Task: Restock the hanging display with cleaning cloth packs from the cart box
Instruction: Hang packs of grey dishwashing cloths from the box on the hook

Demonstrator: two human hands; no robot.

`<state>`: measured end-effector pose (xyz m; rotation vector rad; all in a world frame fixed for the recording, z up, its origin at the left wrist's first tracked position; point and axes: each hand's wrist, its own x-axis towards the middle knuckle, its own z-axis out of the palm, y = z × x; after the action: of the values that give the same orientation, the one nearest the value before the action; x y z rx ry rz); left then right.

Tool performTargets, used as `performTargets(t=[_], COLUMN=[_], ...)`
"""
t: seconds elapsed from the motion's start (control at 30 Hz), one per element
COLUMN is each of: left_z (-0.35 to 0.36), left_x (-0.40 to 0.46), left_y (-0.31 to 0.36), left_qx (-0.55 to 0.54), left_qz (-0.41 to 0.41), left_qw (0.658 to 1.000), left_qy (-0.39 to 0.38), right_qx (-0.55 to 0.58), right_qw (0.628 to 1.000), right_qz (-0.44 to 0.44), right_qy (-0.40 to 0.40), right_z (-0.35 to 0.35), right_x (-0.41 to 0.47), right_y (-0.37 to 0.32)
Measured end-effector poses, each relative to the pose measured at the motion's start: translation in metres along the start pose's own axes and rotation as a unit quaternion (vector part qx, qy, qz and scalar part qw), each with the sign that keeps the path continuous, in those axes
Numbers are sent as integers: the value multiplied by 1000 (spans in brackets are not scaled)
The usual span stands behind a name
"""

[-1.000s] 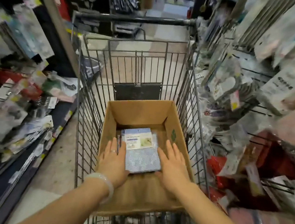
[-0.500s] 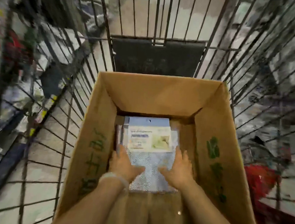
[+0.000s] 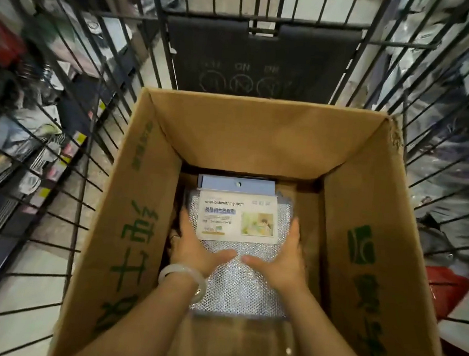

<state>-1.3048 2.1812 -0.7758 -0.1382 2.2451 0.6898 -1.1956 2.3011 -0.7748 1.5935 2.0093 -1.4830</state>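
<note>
Deep in the box [image 3: 153, 187], the pack [image 3: 238, 220] lies flat between both hands, long axis pointing away from the wrists. The left hand [image 3: 196, 245] and right hand [image 3: 280, 258] clasp its side edges, thumbs pressed on top, equally near.

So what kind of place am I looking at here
Most likely a shop aisle during restocking: a wire shopping cart holds a cardboard box of dishwashing cloth packs, with packaged goods on shelving at either side.
</note>
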Motion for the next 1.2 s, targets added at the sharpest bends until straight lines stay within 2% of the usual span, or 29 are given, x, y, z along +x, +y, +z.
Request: performTargets(t=[0.13,0.23,0.47,0.63,0.73,0.87,0.97,1.13,1.2], left_z=[-9,-16,-33,-64,-91,-128,-155,-183,-190], left_x=[-5,-14,-77,-132,-169,-228,-281,-359,-389], left_y=[2,2,11,13,21,35,44,56,60], left_qx=[-17,-61,-28,-82,-148,-176,-220,-224,-227], left_qz=[11,29,77,161,238,342,388,480,513], left_qw=[1000,997,996,981,958,921,895,847,826], left_qy=[-23,-28,47,75,63,60,15,-36,-57], right_qx=[104,124,169,164,171,243,275,301,296], right_qw=[994,992,985,981,971,945,931,911,899], right_qz=[39,37,-16,-80,-127,-175,-187,-234,-263], right_qy=[-10,0,19,64,106,136,152,158,188], right_z=[-7,-13,-33,-56,-75,-111,-141,-192,-206], right_x=[1,-6,-52,-111,-155,-226,-287,-381,-421], right_y=[-2,-3,-7,-31,-50,-62,-70,-76,-73])
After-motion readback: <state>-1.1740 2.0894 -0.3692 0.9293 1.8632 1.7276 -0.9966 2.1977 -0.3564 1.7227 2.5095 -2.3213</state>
